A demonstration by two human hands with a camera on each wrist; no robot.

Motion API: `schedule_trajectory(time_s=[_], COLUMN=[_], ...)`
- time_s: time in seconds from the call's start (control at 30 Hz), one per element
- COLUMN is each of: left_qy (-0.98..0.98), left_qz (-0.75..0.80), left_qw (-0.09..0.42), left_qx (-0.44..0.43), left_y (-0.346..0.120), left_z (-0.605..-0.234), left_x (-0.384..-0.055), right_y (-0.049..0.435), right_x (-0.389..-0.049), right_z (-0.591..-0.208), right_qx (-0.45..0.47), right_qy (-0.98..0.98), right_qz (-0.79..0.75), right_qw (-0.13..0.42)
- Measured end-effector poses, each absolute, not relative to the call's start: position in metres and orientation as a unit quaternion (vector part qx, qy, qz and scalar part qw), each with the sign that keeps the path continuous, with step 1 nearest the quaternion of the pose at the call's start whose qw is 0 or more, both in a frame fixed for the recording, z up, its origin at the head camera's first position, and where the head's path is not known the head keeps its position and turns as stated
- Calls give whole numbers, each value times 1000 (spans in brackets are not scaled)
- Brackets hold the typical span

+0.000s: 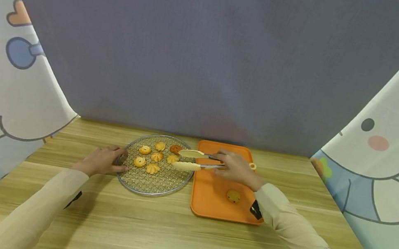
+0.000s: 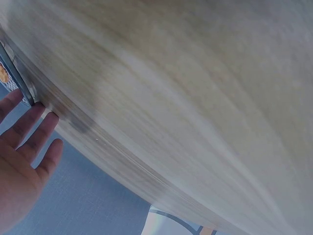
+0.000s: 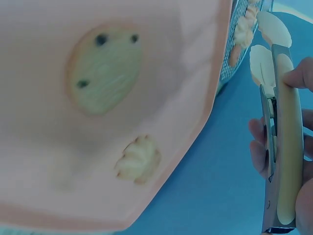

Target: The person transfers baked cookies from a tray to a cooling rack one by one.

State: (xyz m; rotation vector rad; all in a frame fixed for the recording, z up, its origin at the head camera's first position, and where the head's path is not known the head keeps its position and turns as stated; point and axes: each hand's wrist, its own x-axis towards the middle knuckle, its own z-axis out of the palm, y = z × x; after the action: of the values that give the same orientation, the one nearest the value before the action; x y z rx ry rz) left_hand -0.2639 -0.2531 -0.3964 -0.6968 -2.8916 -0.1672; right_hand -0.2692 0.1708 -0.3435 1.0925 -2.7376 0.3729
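The right hand (image 1: 233,168) has its fingers wrapped round a pair of metal tongs (image 3: 289,147), the thumb along one handle. The tongs reach leftward over the edge of an orange tray (image 1: 209,200) and across the right part of a round wire rack (image 1: 154,185); their two cream scalloped tips stand apart from each other. One tip lies just beside a brown cookie (image 1: 175,149), the other near a pale piped cookie (image 1: 171,159) — whether either touches cannot be told.

The left hand (image 1: 103,160) is at the rack's left rim, its fingers nearly straight and moderately spread, fingertips against the rim, the thumb on the near side.

Five more piped cookies sit in a loose cluster on the rack, left of those two. On the tray, next to the rack's right side, lies a round cookie with dark chips (image 1: 233,196); the right wrist view also shows a small fluted cookie (image 3: 139,159) near one of the tray's edges.

Rack and tray rest side by side on a wood-grain bench (image 1: 126,232). A grey cloth (image 1: 207,59) hangs behind — cartoon-printed sheets (image 1: 385,164) flank it on both sides.
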Motion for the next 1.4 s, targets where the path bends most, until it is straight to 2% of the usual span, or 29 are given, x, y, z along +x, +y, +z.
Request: schedule_trajectory(time_s=[0.6,1.4], left_qy=[-970,-970], left_qz=[-54,-51], left_qw=[70,76], left_qx=[-228,-226], left_y=[-256,-252], left_z=[-401,-395], left_x=[-267,-262], right_y=[240,294], right_x=[-270,-279], right_z=[-351,-356], right_qx=[312,252], right_qy=[-934,-953], right_qz=[135,128], right_qw=[109,107])
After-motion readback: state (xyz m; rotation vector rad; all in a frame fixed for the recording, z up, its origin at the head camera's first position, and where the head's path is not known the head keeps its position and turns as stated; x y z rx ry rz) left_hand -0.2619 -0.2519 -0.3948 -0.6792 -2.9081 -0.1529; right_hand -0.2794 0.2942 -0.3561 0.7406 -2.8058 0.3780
